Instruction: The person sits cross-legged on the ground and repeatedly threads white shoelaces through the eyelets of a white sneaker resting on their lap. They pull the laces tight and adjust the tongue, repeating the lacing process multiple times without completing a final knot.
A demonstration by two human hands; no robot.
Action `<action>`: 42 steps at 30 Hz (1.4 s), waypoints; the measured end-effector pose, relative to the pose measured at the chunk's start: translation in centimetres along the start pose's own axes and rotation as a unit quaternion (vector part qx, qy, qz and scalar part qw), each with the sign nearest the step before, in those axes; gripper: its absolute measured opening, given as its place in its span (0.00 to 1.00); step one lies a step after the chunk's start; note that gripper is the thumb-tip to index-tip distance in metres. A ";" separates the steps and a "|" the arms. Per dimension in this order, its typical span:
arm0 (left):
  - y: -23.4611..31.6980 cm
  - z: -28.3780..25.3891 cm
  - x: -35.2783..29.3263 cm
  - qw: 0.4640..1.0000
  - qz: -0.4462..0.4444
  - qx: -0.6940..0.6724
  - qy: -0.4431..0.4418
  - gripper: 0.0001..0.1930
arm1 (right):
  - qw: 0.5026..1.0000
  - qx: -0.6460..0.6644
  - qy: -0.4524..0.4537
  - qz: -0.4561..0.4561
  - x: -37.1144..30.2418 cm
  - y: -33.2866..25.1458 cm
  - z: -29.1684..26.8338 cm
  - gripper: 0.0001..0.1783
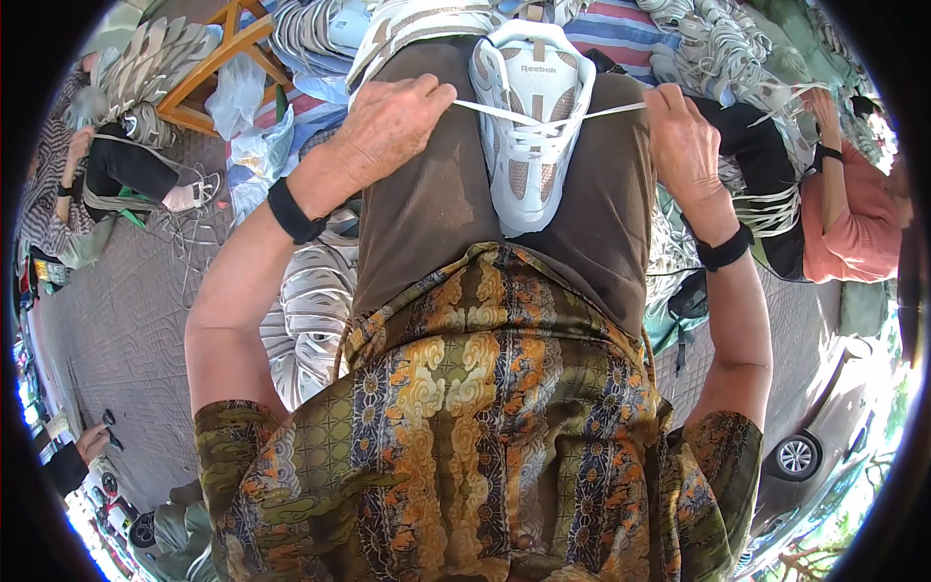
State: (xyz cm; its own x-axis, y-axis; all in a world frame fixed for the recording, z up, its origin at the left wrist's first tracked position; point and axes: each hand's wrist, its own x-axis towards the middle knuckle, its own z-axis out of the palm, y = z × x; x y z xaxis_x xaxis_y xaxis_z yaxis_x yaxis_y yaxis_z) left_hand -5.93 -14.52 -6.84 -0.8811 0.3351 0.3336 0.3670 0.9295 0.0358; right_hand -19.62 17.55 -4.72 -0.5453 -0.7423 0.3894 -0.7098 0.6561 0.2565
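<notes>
A white sneaker (529,184) with beige mesh panels rests between my thighs, its toe toward me and its tongue standing up. White shoelaces (545,127) cross over the tongue and stretch out to both sides. My left hand (400,121) pinches one lace end, pulled taut to the left of the shoe. On the other side my right hand (679,136) is closed on the other lace end, drawn out to the right. Both hands are held above my brown trousers (427,184), apart from the shoe itself. Each wrist wears a black band.
Stacks of white shoe uppers (315,301) lie beside my left leg, with more piled at the far right (718,48). A wooden stool (218,73) and plastic bags (238,97) stand far left. Co-workers sit on both sides, one in a pink top (853,223). A car (810,436) is parked at right.
</notes>
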 end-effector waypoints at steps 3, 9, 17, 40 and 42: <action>-0.5 0.0 -0.3 0.999 0.017 0.031 0.023 0.10 | 1.000 -0.022 -0.001 -0.001 -0.2 0.5 -0.2 0.10; -1.2 -0.7 -1.6 0.997 -0.012 0.070 0.004 0.12 | 0.992 -0.068 -0.098 0.027 -2.1 2.6 -1.5 0.11; -2.5 -0.3 -3.4 0.994 -0.027 0.098 -0.025 0.10 | 0.952 0.202 -0.208 0.098 -5.9 7.4 -3.1 0.10; -13.3 -3.1 -20.8 0.923 -0.320 0.195 -0.090 0.05 | 0.917 -0.037 -0.133 0.374 -26.6 20.6 -2.7 0.10; -15.0 -3.6 -23.4 0.897 -0.381 0.204 -0.092 0.05 | 0.886 -0.098 -0.134 0.433 -32.6 23.4 -3.5 0.12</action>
State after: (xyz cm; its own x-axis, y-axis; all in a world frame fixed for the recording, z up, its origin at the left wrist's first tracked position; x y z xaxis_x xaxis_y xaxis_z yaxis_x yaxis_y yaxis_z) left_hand 10.22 -36.89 -11.81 -0.8783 -0.4360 0.1965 -0.4687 0.8662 -0.1733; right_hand -16.91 57.63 -8.32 -0.9523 0.0619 0.2988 0.1029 0.9870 0.1232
